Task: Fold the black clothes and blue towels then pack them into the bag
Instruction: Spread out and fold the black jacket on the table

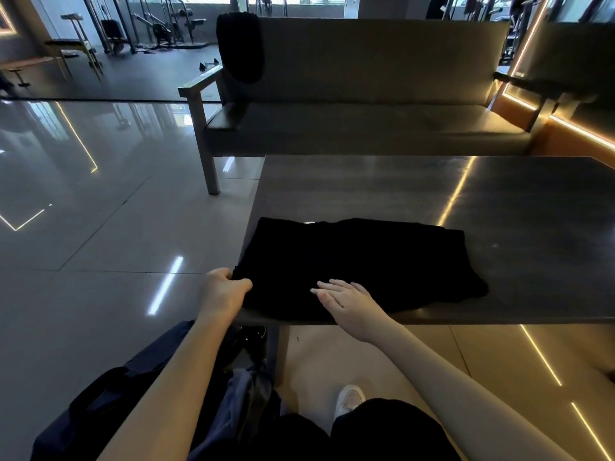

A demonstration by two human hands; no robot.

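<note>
A black garment (359,261) lies folded flat on the near left corner of the dark table (499,201). My left hand (223,289) is closed on the garment's near left edge, right at the table corner. My right hand (346,302) rests flat on the near part of the cloth with its fingers spread and pointing left. A dark blue bag (109,404) stands open on the floor below my left arm, with bluish fabric (239,394) showing inside it. A second black garment (241,44) hangs over the left end of the sofa's backrest.
A grey sofa (366,121) with wooden armrests stands beyond the table. Glossy floor tiles (83,211) stretch to the left, with gym machines (149,24) far behind. My dark-trousered legs and a white shoe (349,399) are under the table's near edge.
</note>
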